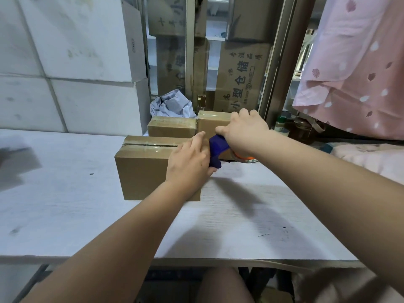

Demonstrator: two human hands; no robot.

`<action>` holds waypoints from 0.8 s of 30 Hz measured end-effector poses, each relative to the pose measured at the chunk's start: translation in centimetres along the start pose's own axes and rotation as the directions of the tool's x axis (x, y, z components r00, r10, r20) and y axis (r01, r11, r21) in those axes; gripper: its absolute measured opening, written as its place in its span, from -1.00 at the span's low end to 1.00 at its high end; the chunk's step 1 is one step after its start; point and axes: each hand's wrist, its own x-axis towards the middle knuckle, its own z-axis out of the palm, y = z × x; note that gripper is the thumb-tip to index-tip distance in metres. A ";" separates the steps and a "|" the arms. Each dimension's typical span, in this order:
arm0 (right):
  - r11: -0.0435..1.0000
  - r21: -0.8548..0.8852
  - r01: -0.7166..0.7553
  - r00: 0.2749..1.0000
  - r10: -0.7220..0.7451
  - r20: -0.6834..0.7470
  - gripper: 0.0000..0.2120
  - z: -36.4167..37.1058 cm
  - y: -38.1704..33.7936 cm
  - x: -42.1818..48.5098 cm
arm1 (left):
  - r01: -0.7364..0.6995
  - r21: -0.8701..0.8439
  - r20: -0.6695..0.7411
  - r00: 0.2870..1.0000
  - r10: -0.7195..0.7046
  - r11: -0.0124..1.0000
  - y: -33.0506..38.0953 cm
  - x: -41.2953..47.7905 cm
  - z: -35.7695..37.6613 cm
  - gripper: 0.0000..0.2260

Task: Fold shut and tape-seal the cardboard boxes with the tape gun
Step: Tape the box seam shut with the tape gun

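— The hands first: where are they?
— Both are at the right end of the near box (144,171). The left hand (189,159) lies flat on that end, fingers straight and pressing across the top edge, thumb down by the corner. The right hand (243,130) is curled round the blue handle of the tape gun (216,147), knuckles up.
— And the gun itself?
— It sits against the right end of that box, just beside the left hand's fingers. Its tape roll (248,159), orange and white, peeks out below the right wrist, low over the counter (251,215).
— Is the box closed?
— The flaps are folded down, and glossy clear tape runs along the centre seam on top. Whether it reaches the right end I cannot tell, because the hands cover it.
— Other boxes?
— Two stand behind it, side by side and touching: the left back box (171,127) and the right back box (211,125), both with tape on top. The right hand partly hides the second.
— Beyond those?
— A crumpled pale plastic bag (169,104), big printed cartons (240,77) behind, white foam blocks (76,51) at left and a pink cloth (354,62) hanging at right.
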 end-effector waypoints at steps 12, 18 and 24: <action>0.996 0.086 -0.019 0.990 0.007 0.138 -0.49 -1.8 6.0 -0.9 | 0.048 0.014 0.106 0.993 -0.049 0.999 0.1 0.3 -0.3 -0.30; 0.998 0.053 -0.042 0.981 0.031 0.190 -0.55 -1.1 3.8 -1.0 | 0.085 -0.021 0.147 0.986 -0.081 0.996 0.1 0.4 -0.2 -0.47; 0.998 -0.009 -0.064 0.977 0.064 0.202 -0.56 -1.1 1.9 -0.3 | 0.090 -0.009 0.162 0.983 -0.087 0.996 0.4 0.6 -0.7 -0.64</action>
